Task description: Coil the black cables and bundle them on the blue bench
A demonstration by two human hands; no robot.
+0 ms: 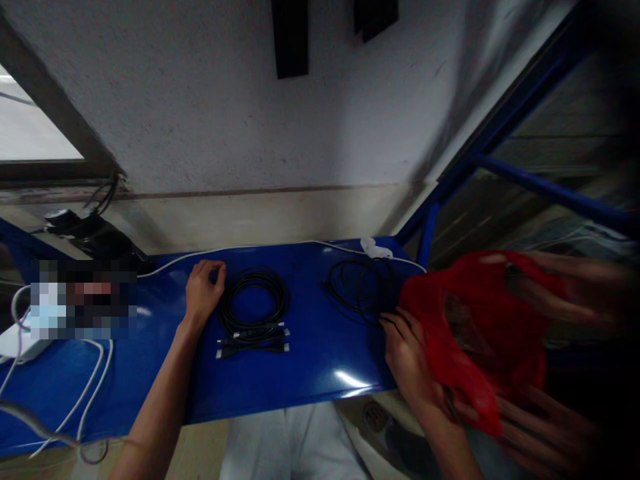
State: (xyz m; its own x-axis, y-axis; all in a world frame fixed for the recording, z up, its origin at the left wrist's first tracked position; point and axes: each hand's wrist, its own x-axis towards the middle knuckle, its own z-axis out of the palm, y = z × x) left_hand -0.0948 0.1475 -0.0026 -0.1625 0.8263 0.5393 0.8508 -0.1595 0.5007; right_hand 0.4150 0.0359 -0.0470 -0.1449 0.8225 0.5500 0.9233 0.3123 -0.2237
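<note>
My left hand [204, 291] rests on the blue tabletop, its fingers loosely curved with a gap at the thumb and nothing visible in them. Just right of it lies a round coil of black cables [255, 297], whose pale-tipped connectors [253, 347] point toward the front edge. My right hand [407, 353] has its fingertips closed on a loosely looped black cable [357, 300] at the right of the table. Beside that hand, a co-worker's hands [545, 427] hold a red bag [480, 320] with its mouth spread; what lies inside is unclear.
A white cord [260, 247] runs along the back edge past a crumpled clear plastic piece [375, 249]. At the left are a white device [25, 340], white cables [95, 373] and a black bundle [105, 237]. A blue metal frame [427, 233] stands at the right.
</note>
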